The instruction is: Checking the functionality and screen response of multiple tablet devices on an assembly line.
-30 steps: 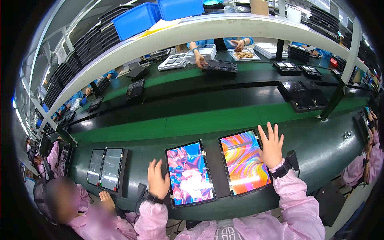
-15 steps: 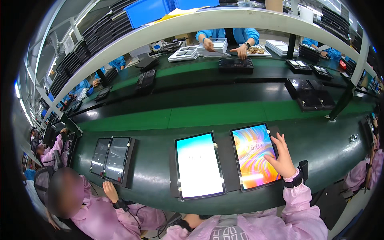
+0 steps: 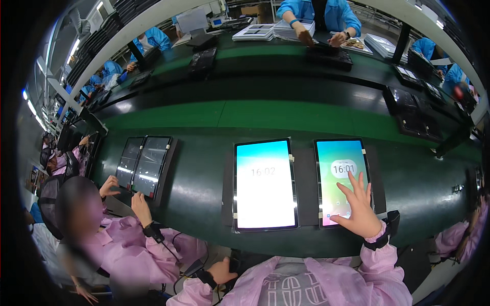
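Two lit tablets lie side by side on dark flat bases in front of me. The right tablet [image 3: 334, 191] shows a blue-green screen with a clock in a pale bubble and small icons below. My right hand [image 3: 357, 211] is over its lower right part, fingers spread, holding nothing; I cannot tell which fingertips touch the glass. The left tablet [image 3: 265, 196] has a mostly white screen, blue at the top, with no hand on it. Low beside my body, off the table, is my left hand [image 3: 223, 270]; its fingers are partly hidden.
At left, a co-worker's hands [image 3: 140, 209] are beside two dark-screened tablets [image 3: 153, 160]. A raised black track [image 3: 255, 97] crosses beyond a green strip [image 3: 255, 116]. Across it, a blue-sleeved person handles a black tray [image 3: 329, 57]. A post [image 3: 449, 138] stands at right.
The right tablet's swirling multicolour picture has become a blue-green screen with a clock bubble. My right hand has shifted lower over it. My left hand shows more. The co-worker's second hand has appeared.
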{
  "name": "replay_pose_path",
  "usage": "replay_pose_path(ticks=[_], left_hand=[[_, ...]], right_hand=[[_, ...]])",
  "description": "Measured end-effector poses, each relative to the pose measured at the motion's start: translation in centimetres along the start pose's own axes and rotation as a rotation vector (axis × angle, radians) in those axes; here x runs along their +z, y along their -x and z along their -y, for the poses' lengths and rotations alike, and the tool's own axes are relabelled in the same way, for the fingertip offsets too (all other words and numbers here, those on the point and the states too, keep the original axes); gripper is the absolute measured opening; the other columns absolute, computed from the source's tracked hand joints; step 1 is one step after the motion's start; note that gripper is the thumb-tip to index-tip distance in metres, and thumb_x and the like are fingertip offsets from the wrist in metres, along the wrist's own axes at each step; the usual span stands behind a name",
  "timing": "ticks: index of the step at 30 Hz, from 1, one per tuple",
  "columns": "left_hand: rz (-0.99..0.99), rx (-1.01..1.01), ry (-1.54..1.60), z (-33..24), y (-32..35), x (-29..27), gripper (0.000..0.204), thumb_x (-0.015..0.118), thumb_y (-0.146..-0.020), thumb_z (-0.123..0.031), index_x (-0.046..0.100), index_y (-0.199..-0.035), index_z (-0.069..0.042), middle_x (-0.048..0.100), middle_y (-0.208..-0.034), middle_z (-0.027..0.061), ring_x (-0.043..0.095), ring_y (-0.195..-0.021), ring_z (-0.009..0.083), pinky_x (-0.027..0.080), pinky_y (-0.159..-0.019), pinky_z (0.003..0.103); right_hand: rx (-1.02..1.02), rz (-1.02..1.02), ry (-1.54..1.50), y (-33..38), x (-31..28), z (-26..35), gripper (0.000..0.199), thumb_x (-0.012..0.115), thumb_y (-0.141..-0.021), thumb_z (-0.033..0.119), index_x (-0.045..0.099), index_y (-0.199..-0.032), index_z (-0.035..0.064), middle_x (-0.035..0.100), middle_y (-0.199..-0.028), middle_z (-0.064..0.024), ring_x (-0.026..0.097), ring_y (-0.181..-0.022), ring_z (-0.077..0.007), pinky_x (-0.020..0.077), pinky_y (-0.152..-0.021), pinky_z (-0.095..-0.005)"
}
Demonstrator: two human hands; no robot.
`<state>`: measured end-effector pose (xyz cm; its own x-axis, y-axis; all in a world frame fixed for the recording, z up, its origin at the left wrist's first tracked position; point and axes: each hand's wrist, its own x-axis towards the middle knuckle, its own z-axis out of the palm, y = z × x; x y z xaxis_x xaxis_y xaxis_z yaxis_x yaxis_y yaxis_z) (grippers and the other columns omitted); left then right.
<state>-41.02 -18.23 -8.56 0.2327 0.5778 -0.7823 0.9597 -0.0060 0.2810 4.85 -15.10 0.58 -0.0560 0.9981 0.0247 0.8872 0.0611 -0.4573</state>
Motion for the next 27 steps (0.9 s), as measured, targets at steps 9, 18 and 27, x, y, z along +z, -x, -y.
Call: replay_pose_path(ticks=[9, 18, 27], left_hand=[[-0.872, 0.719, -0.015, -9.2, 0.1, -9.7, 0.009, 0.066, -0.071, -0.003, 0.061, -0.079, -0.004, 0.071, -0.112, 0.0144, 0.062, -0.070, 0.0284, 0.052, -0.064, 0.037], [-0.928, 0.880, -0.077, -8.9, -1.1, -11.0, 0.011, 0.064, -0.062, -0.001, 0.059, -0.072, -0.004, 0.073, -0.102, 0.0116, 0.057, -0.064, 0.0251, 0.049, -0.059, 0.034], [-1.017, 0.868, 0.007, -7.7, -1.4, -10.9, 0.012, 0.063, -0.060, -0.001, 0.059, -0.071, -0.006, 0.074, -0.102, 0.0079, 0.057, -0.077, 0.0266, 0.047, -0.070, 0.038]], right_hand=[[0.053, 0.040, 0.130, -1.3, 0.1, -1.5, 0.103, 0.082, -0.069, 0.050, 0.033, -0.152, 0.0142, 0.015, -0.161, -0.0236, 0.002, -0.148, -0.0511, 0.0016, -0.109, -0.0746], [0.055, 0.052, 0.119, -1.9, 0.9, -0.5, 0.106, 0.083, -0.068, 0.047, 0.030, -0.153, 0.0125, 0.015, -0.161, -0.0237, 0.002, -0.148, -0.0516, -0.0006, -0.109, -0.0747], [0.306, -0.155, 0.030, -0.8, -1.0, -6.0, 0.096, 0.078, -0.077, 0.037, 0.026, -0.154, 0.0130, 0.016, -0.162, -0.0199, 0.005, -0.150, -0.0459, 0.0055, -0.111, -0.0721]])
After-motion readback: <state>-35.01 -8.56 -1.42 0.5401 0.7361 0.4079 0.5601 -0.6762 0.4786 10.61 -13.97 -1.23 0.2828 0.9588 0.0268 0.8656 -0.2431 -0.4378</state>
